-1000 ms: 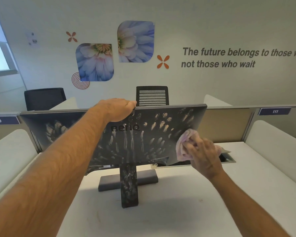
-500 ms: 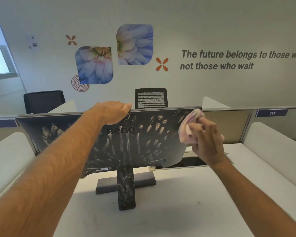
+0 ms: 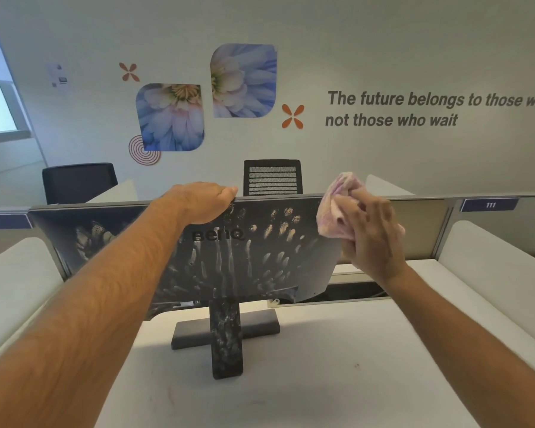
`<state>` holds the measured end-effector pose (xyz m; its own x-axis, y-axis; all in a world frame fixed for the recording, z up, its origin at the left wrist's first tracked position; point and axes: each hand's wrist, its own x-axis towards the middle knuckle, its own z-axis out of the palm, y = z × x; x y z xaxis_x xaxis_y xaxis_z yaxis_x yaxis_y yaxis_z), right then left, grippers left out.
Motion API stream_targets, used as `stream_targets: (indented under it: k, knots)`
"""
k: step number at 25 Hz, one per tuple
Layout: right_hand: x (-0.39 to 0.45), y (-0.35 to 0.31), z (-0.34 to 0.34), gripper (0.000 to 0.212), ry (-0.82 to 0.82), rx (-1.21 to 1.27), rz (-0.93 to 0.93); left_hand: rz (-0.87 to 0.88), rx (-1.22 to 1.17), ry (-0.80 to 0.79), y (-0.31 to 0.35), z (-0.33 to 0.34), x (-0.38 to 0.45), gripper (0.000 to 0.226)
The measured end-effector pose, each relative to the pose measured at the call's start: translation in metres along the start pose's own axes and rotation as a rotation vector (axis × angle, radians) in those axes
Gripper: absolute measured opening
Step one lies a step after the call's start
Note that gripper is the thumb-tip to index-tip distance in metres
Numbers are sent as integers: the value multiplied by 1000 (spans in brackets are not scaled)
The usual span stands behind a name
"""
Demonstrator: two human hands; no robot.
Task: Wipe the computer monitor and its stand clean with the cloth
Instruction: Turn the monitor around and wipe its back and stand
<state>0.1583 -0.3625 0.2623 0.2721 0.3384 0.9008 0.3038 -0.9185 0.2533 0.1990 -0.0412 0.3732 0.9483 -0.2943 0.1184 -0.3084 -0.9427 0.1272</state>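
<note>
The dark monitor [image 3: 254,257] stands with its back toward me, smeared with pale streaks and blotches. Its stand [image 3: 226,338], also smudged, rests on the white desk. My left hand [image 3: 203,203] grips the monitor's top edge near the middle, fingers curled over it. My right hand [image 3: 372,233] holds a bunched pink cloth [image 3: 337,208] against the monitor's upper right corner, where the cloth rises above the top edge. The screen side is hidden.
The white desk [image 3: 337,366] has low rounded dividers on both sides. A cable slot [image 3: 352,293] opens behind the monitor. Beyond the partition stand two dark office chairs [image 3: 272,177] and a wall with flower pictures and lettering.
My right hand has carried the cloth upward along the monitor's right side, from mid-height to the top right corner. My left hand has stayed on the top edge.
</note>
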Motion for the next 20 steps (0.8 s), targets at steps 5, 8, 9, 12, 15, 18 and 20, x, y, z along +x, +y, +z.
stream_targets:
  k: [5,8,9,12,15,18,20]
  knots:
    - [1,7,-6,46,-189,-42,-385,4,-11,-3,1,-1,-2,59]
    - [18,11,-7,50,-39,-12,-32,4,-1,-4,2,-2,-2,58]
    - [17,8,-6,52,-11,-18,5,1,2,-4,1,-2,-2,59]
    - [-21,1,8,49,-153,-96,-302,1,-3,0,1,-1,-3,59]
    - [-45,-2,7,58,-351,-110,-455,9,-1,3,2,-1,-4,59]
    - [-30,-6,9,58,-164,-42,-130,-7,-4,-3,2,-1,-4,59]
    - [-33,-13,17,59,-105,-35,-49,-12,-9,-6,2,-1,-4,59]
